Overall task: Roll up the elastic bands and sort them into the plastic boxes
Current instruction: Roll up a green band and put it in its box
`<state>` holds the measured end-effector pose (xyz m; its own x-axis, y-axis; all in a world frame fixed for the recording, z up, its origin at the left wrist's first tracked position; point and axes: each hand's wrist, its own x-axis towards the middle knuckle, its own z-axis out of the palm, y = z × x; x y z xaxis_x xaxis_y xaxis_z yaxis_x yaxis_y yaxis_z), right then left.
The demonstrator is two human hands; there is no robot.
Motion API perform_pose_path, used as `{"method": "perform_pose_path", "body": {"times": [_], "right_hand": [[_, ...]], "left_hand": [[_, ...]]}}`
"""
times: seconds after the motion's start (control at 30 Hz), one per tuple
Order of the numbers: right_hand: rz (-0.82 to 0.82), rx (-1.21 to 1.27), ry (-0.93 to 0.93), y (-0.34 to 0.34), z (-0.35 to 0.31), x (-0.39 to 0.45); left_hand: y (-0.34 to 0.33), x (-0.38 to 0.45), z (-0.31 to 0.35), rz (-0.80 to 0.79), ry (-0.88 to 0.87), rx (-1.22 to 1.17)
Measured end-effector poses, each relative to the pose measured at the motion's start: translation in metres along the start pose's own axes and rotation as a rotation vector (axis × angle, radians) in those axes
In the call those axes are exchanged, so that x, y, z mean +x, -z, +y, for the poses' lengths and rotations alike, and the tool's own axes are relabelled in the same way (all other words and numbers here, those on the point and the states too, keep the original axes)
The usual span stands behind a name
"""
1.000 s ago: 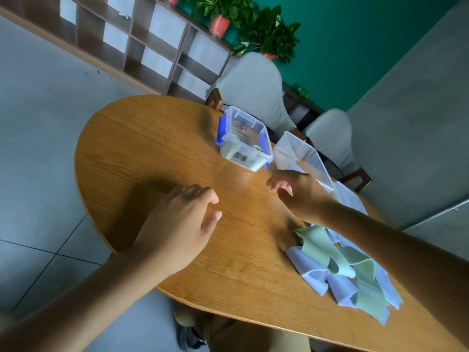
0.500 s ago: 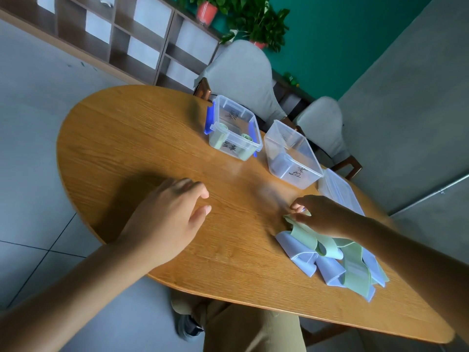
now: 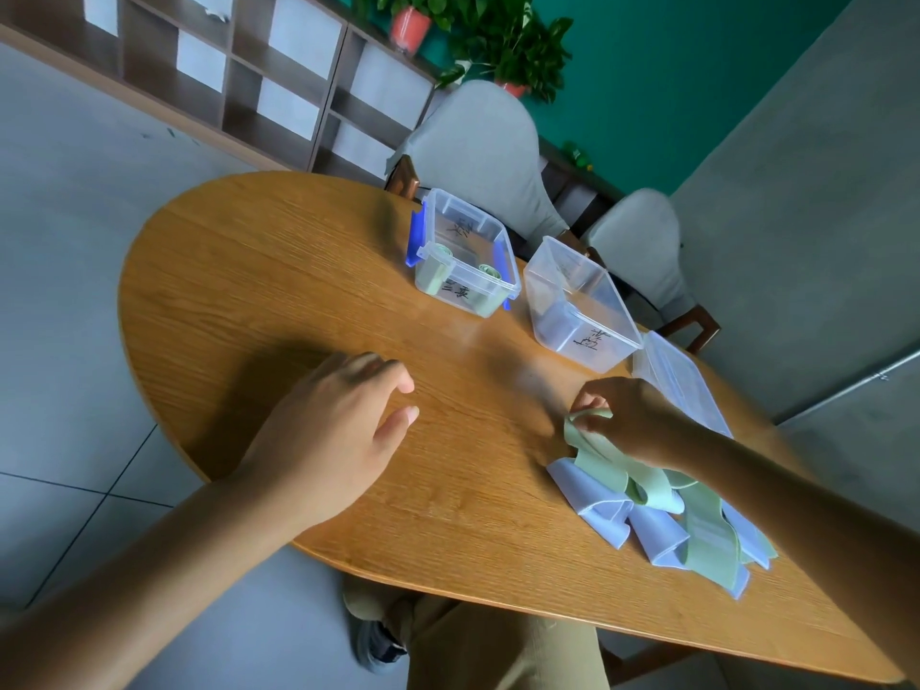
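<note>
Pinching the end of a green band [image 3: 597,448] atop the tangled pile [image 3: 697,520] near the table's [image 3: 249,301] front edge, the right hand [image 3: 632,420] risks dragging neighbouring bands along, since they overlap; left hand [image 3: 328,435] rests relaxed, holding nothing; box with blue clips [image 3: 465,256] and clear box [image 3: 580,301] stand toward the far edge

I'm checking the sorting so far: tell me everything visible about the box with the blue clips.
The box with blue clips is clear plastic, lidless, upright on the wooden table, left of the other clear box and apart from it. Dark handwriting marks its walls. Two rolled green bands lie inside. Neither hand touches it.
</note>
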<state>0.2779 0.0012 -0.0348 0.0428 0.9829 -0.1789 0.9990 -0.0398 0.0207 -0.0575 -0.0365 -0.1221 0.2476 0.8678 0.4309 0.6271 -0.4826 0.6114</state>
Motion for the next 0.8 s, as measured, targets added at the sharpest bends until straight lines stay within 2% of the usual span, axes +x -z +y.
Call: {"method": "perform_pose_path", "body": {"times": [0.1, 0.23, 0.4, 0.63, 0.8], "right_hand": [[0.102, 0.089, 0.063, 0.005, -0.013, -0.001], [0.14, 0.29, 0.161, 0.015, -0.035, -0.005], [0.216, 0.368, 0.274, 0.026, -0.068, -0.015], [0.154, 0.547, 0.386, 0.026, -0.122, -0.035], [0.137, 0.597, 0.431, 0.02, -0.149, -0.042]], "left_hand": [[0.0, 0.0, -0.001, 0.0, 0.006, -0.006], [0.0, 0.0, -0.001, 0.01, 0.013, -0.02], [0.0, 0.001, -0.002, 0.009, 0.04, -0.044], [0.0, 0.001, -0.002, 0.02, 0.07, -0.113], [0.004, 0.004, -0.002, 0.047, 0.063, -0.304]]}}
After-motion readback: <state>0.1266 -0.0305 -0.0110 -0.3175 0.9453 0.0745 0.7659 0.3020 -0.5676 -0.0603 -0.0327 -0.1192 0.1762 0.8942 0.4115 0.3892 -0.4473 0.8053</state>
